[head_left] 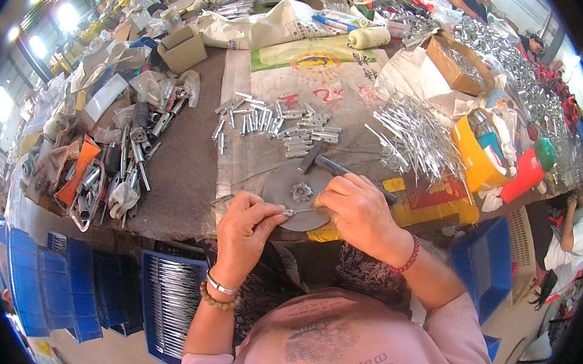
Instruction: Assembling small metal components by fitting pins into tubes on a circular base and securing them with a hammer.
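Observation:
Over a round grey metal disc (pixel 277 191), both my hands grip a thin metal rod (pixel 302 211) held level between them. My left hand (pixel 247 223) pinches its left end, where a small silver piece shows at the fingertips. The fingers of my right hand (pixel 358 210) are closed on the other end and hide it. A small ring-shaped metal block (pixel 301 193) sits on the disc behind the rod. Across the disc's far edge rests a hammer head (pixel 311 157), its dark handle (pixel 341 168) running under my right hand. Short silver metal sleeves (pixel 302 131) lie beyond.
Thin metal rods (pixel 415 134) are heaped at the right, near a yellow container (pixel 473 151) and a red bottle (pixel 523 176). Tools and metal parts (pixel 126 149) crowd the left. Below the table edge stands a blue bin (pixel 153 304) of long metal pieces. Other people are in the background.

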Available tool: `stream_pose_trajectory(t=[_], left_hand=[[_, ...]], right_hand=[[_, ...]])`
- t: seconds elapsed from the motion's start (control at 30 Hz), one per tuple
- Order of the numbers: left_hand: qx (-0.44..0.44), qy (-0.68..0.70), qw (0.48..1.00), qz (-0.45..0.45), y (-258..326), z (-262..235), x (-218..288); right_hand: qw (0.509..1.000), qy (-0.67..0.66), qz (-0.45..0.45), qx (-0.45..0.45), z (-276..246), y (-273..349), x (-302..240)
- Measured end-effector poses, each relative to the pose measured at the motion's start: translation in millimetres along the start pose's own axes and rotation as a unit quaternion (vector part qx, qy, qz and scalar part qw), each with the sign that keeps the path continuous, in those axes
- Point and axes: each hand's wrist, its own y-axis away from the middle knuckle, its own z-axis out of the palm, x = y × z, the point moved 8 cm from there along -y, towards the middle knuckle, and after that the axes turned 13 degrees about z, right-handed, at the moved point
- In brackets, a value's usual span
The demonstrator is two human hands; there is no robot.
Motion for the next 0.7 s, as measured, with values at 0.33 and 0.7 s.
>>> stream_pose_trajectory(t=[0.33, 0.7], left_hand=[[0.003, -0.007, 1.000, -0.001, -4.4, 0.0, 4.5], [0.006, 0.002, 1.000, 0.001, -2.4, 4.0, 5.1]], right_hand=[[0.998, 0.003, -0.059, -0.036, -0.6, -3.4, -0.6], [0.996, -0.029, -0.076, -0.042, 1.0, -5.3, 0.1]])
